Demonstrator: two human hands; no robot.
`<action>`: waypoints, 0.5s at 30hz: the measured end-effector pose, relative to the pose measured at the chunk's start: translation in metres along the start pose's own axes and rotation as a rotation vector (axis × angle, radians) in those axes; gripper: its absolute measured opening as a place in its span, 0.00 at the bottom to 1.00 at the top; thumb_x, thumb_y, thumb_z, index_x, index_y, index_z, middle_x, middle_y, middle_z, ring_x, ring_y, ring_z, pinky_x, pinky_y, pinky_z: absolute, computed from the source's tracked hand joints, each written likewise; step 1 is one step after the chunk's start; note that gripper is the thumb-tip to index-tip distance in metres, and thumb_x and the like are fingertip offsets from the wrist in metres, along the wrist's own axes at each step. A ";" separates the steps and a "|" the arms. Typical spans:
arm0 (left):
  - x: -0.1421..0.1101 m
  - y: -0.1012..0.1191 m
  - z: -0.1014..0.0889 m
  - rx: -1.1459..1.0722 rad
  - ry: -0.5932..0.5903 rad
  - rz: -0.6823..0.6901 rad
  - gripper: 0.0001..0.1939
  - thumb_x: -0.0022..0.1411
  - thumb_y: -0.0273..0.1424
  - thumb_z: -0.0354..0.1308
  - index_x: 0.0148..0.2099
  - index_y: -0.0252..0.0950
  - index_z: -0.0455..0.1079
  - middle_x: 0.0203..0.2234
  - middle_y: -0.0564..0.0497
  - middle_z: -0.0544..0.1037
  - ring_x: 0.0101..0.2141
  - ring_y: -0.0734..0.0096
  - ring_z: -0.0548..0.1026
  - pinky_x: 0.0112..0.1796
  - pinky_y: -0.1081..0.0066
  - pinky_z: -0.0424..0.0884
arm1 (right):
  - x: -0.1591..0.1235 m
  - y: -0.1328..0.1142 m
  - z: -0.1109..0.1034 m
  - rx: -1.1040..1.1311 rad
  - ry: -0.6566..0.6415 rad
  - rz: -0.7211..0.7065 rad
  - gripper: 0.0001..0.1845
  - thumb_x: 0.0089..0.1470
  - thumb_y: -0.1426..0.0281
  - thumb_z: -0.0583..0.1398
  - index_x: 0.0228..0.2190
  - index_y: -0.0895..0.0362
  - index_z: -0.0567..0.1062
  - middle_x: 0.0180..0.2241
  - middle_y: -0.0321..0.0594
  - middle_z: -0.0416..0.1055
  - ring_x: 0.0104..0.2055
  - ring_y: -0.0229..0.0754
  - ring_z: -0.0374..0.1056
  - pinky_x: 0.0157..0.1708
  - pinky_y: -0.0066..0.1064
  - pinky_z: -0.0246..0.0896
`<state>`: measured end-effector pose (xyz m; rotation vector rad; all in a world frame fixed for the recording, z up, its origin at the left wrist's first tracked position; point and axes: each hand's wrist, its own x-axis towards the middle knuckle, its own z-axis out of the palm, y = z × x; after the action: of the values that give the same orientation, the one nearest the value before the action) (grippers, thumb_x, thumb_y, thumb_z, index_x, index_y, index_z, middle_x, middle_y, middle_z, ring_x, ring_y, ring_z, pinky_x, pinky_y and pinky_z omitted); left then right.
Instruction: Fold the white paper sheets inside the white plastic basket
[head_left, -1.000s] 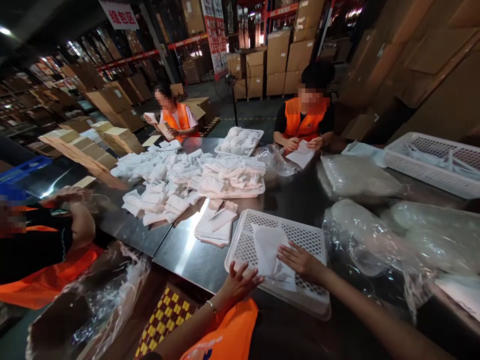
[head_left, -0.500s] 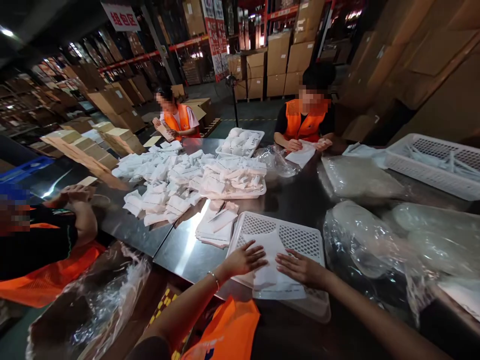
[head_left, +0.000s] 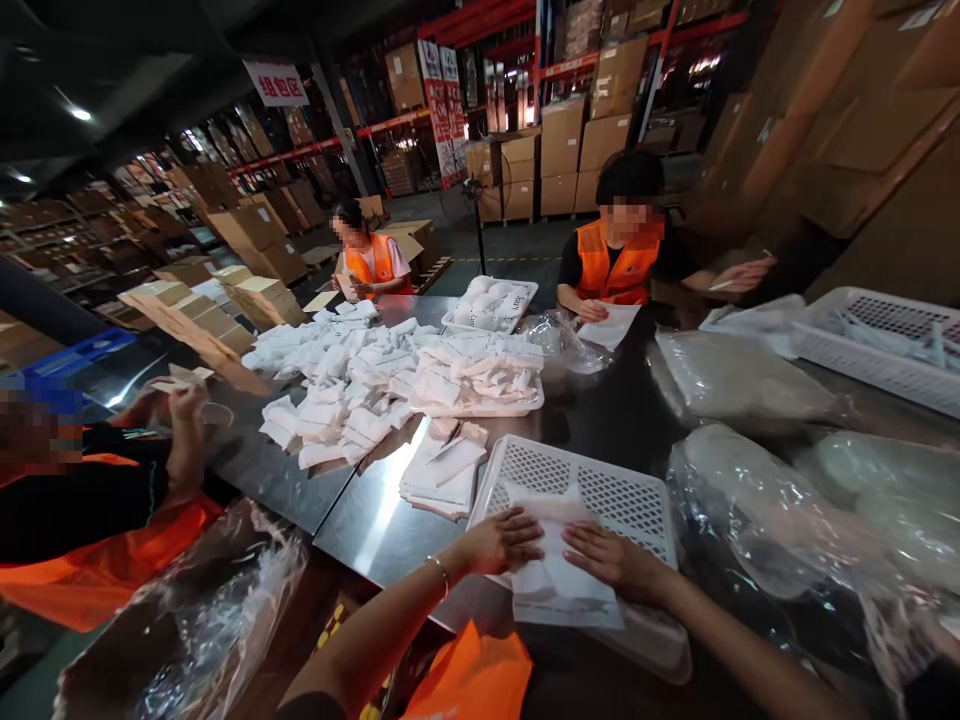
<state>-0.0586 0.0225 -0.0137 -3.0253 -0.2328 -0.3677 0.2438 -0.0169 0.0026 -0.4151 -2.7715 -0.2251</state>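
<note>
A thin white sheet or pouch (head_left: 561,590) lies over the near part of a white perforated plastic basket (head_left: 660,480). My left hand (head_left: 501,540) rests on the sheet's left side, fingers stretched out across it. On the right side my right hand (head_left: 611,560) also lies with fingers extended, pointing inward. A narrow strip of white shows between the two sets of fingertips, and the sheet bulges up at its far end. Both thumbs are hard to see. Just left of the basket is a stack of flat white pieces (head_left: 442,470) with a dark pen-like item on top.
A big heap of small white packets (head_left: 337,390) covers the table's left middle, some in a white tray (head_left: 517,405). Clear plastic bags (head_left: 757,510) and another white basket (head_left: 885,350) stand right. Three co-workers in orange vests sit around; an open carton (head_left: 187,620) is lower left.
My fingers have drawn closer together, and the sheet now bunches up between my hands. The co-worker opposite has reached out sideways with a thin white item. The left co-worker has raised a card-like piece.
</note>
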 end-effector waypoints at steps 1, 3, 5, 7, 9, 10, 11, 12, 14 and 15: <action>-0.001 0.000 0.000 0.009 0.014 -0.003 0.17 0.68 0.34 0.49 0.56 0.41 0.70 0.58 0.49 0.70 0.59 0.63 0.65 0.61 0.56 0.57 | -0.003 0.000 -0.001 0.005 0.015 0.003 0.23 0.56 0.81 0.48 0.51 0.62 0.71 0.53 0.51 0.70 0.58 0.45 0.64 0.54 0.40 0.66; -0.003 0.003 -0.001 0.031 0.043 -0.015 0.18 0.68 0.35 0.50 0.56 0.40 0.70 0.58 0.48 0.69 0.60 0.61 0.64 0.61 0.55 0.58 | -0.007 -0.002 -0.002 0.063 0.072 0.025 0.22 0.57 0.82 0.49 0.51 0.62 0.71 0.52 0.49 0.71 0.58 0.45 0.63 0.57 0.41 0.63; -0.003 0.008 -0.001 0.069 0.070 0.002 0.17 0.67 0.33 0.51 0.56 0.38 0.70 0.58 0.47 0.69 0.60 0.60 0.64 0.61 0.54 0.58 | -0.010 -0.006 0.000 0.155 0.138 0.063 0.21 0.58 0.82 0.49 0.49 0.61 0.72 0.50 0.47 0.73 0.57 0.43 0.65 0.58 0.40 0.61; -0.003 0.016 0.003 0.107 0.099 0.033 0.15 0.67 0.30 0.51 0.53 0.36 0.72 0.56 0.46 0.71 0.59 0.60 0.65 0.61 0.53 0.57 | -0.012 -0.009 0.004 0.230 0.167 0.102 0.20 0.59 0.80 0.49 0.49 0.62 0.73 0.47 0.47 0.75 0.55 0.42 0.67 0.57 0.38 0.62; -0.002 0.024 0.009 0.099 0.114 0.025 0.13 0.67 0.28 0.52 0.50 0.35 0.73 0.53 0.45 0.74 0.58 0.62 0.67 0.61 0.53 0.57 | -0.014 -0.010 0.008 0.323 0.161 0.209 0.19 0.60 0.77 0.49 0.48 0.61 0.74 0.46 0.48 0.75 0.52 0.42 0.69 0.54 0.37 0.65; -0.002 0.028 0.013 0.065 0.120 -0.007 0.12 0.67 0.29 0.52 0.49 0.35 0.73 0.51 0.45 0.75 0.57 0.62 0.68 0.61 0.54 0.58 | -0.015 -0.011 0.010 0.393 0.153 0.279 0.18 0.61 0.74 0.50 0.47 0.60 0.75 0.45 0.48 0.76 0.51 0.43 0.70 0.53 0.38 0.67; -0.001 0.031 0.016 0.008 0.126 -0.053 0.12 0.67 0.30 0.52 0.49 0.34 0.73 0.49 0.45 0.77 0.56 0.63 0.69 0.61 0.55 0.59 | -0.015 -0.011 0.010 0.467 0.148 0.361 0.18 0.61 0.71 0.50 0.46 0.58 0.76 0.44 0.48 0.76 0.50 0.44 0.71 0.51 0.38 0.68; 0.000 0.034 0.019 -0.074 0.140 -0.109 0.12 0.67 0.31 0.53 0.49 0.34 0.73 0.47 0.45 0.78 0.54 0.63 0.70 0.60 0.55 0.60 | -0.016 -0.012 0.010 0.539 0.147 0.446 0.18 0.62 0.69 0.50 0.45 0.57 0.77 0.43 0.47 0.76 0.48 0.44 0.72 0.49 0.37 0.69; 0.001 0.038 0.021 -0.300 0.242 -0.277 0.14 0.66 0.33 0.52 0.49 0.34 0.73 0.44 0.45 0.79 0.50 0.65 0.74 0.59 0.56 0.62 | -0.016 -0.014 0.009 0.645 0.158 0.597 0.21 0.63 0.62 0.49 0.42 0.56 0.79 0.40 0.46 0.77 0.43 0.45 0.74 0.43 0.35 0.72; 0.003 0.040 0.021 -0.421 0.328 -0.395 0.14 0.65 0.34 0.52 0.48 0.35 0.74 0.42 0.46 0.80 0.47 0.65 0.75 0.57 0.57 0.64 | -0.015 -0.015 0.008 0.666 0.169 0.664 0.22 0.63 0.59 0.49 0.40 0.56 0.79 0.38 0.45 0.78 0.40 0.45 0.75 0.39 0.34 0.74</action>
<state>-0.0447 -0.0146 -0.0361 -3.2276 -0.8239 -1.0533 0.2501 -0.0335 -0.0112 -1.0130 -2.2043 0.7498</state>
